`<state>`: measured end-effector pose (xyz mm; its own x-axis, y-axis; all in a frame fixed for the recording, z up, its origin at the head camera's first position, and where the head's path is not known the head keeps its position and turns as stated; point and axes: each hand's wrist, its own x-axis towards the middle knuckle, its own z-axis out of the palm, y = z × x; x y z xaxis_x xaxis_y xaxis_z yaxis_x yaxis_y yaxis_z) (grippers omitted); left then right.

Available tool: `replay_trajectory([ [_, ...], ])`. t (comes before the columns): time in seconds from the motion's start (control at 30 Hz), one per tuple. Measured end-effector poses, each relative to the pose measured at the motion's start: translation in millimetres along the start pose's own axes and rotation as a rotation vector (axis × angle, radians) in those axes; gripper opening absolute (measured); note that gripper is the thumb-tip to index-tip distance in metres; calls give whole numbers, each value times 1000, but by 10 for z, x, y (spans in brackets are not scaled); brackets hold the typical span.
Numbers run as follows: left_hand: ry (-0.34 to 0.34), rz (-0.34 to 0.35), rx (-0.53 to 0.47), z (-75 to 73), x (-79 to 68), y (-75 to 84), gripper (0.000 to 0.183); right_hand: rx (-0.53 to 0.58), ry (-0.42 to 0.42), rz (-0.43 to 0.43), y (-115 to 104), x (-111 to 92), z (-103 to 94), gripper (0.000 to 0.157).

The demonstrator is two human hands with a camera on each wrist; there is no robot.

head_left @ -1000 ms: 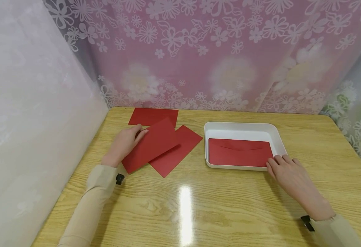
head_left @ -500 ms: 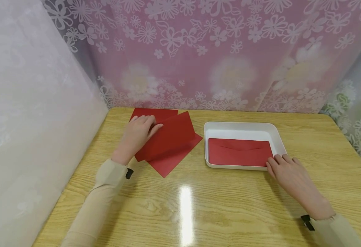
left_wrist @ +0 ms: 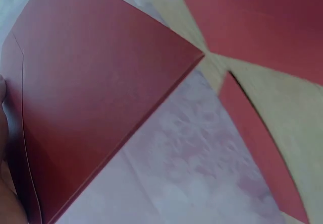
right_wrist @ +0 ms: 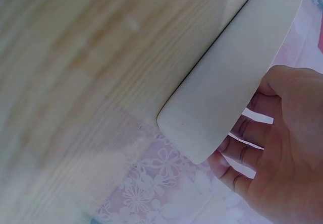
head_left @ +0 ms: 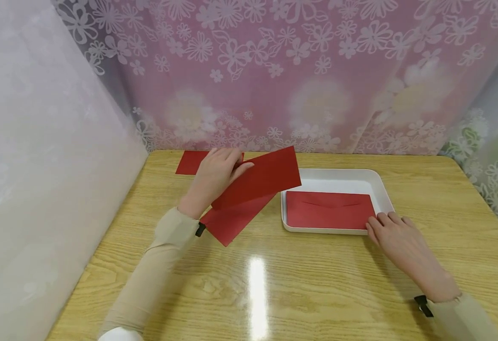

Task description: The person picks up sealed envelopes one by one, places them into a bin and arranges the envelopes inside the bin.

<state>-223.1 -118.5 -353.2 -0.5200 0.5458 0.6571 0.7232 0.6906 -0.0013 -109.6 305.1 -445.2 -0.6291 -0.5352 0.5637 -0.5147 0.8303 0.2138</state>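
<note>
My left hand (head_left: 212, 175) pinches a red envelope (head_left: 266, 177) by its upper edge, lifted and tilted. Its far corner overlaps the left rim of a white tray (head_left: 338, 176) in the head view. Seen from the left wrist, the same envelope (left_wrist: 111, 93) fills the left side, its flap seam facing the fingers. My right hand (head_left: 402, 244) grips the tray at its near right corner. From the right wrist, fingers (right_wrist: 247, 151) curl over the rim, the thumb towards the outer wall (right_wrist: 217, 77). Inside the tray lies another red envelope (head_left: 330, 215), flap side up.
One red envelope (head_left: 231, 225) lies slanted on the wooden table (head_left: 325, 284), partly below the held one. Another red envelope (head_left: 189, 162) rests at the back left edge, partly covered by the left hand. A pink flowered curtain (head_left: 249, 71) hangs behind the table.
The left hand has carried its envelope rightwards and away from the body, from above the loose envelopes to the tray's left rim. The right hand has stayed on the tray.
</note>
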Motion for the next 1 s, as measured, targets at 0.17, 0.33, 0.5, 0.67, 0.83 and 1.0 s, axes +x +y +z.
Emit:
replay_trajectory([
  [0.17,44,67,-25,89,258,173,38,-3,9,-8,4,9,-6,45],
  [0.33,86,117,-4,178,489,384,39,-2,16,-7,6,19,-5,45],
  [0.5,123,156,27,333,700,609,37,2,13,1,5,18,-9,48],
  [0.67,130,180,6,533,870,819,32,7,-4,2,4,16,-22,52],
  [0.83,94,194,-39,737,967,1004,32,1,-18,-6,14,1,-26,52],
  [1.0,37,209,-20,950,996,1114,36,-4,-32,-8,24,-2,-19,58],
])
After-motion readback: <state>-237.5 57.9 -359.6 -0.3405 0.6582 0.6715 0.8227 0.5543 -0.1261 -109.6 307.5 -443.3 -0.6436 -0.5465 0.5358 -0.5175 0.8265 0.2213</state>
